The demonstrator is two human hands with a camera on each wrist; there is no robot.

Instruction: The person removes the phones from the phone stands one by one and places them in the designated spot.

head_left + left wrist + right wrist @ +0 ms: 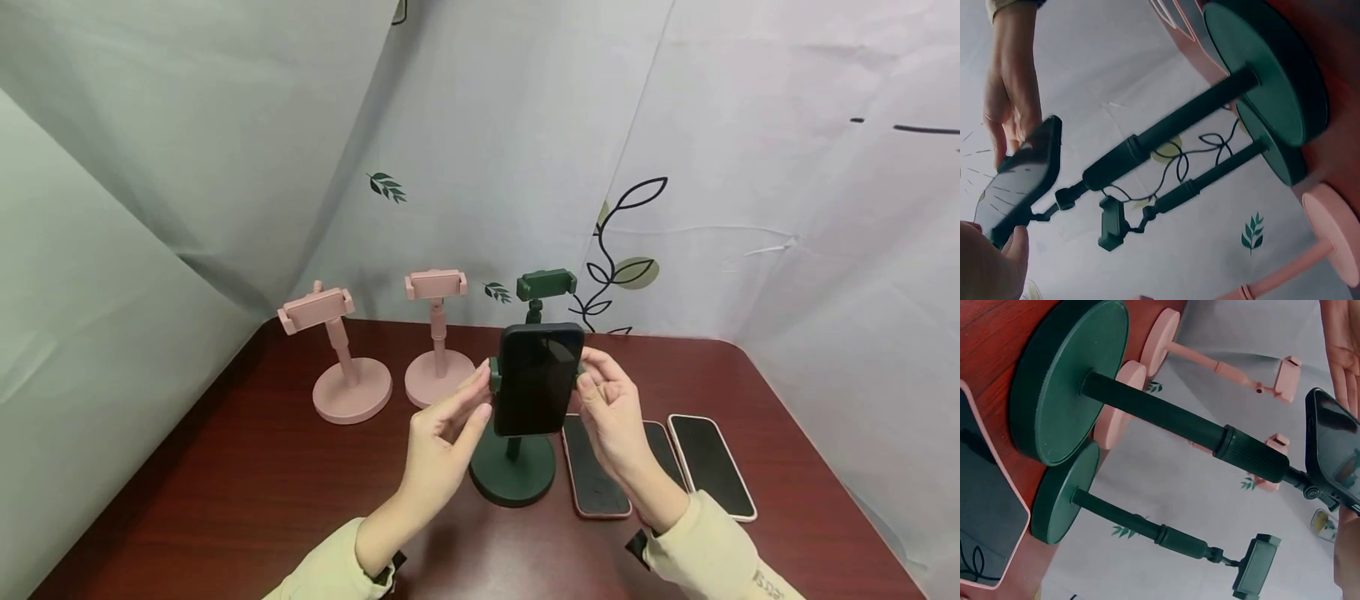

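A black smartphone (pixel 540 379) stands upright in the clamp of the front green phone stand (pixel 513 471), its dark screen towards me. My left hand (pixel 442 450) holds the left end of that clamp, with the fingertips on it and the thumb close to the phone's edge. At the other side, my right hand (pixel 615 408) pinches the clamp's right end between thumb and fingers. The left wrist view shows the tilted phone (pixel 1029 169) on top of the stand's post (pixel 1197 106), between both hands. Most of the clamp is hidden behind the phone.
Behind stands a second green phone stand (pixel 546 284). Two pink phone stands, one tilted (pixel 352 392) and one straighter (pixel 438 375), are at the back left. Three phones lie flat at right: a near one (pixel 596 479), a partly covered one (pixel 663 450) and an outer one (pixel 712 467).
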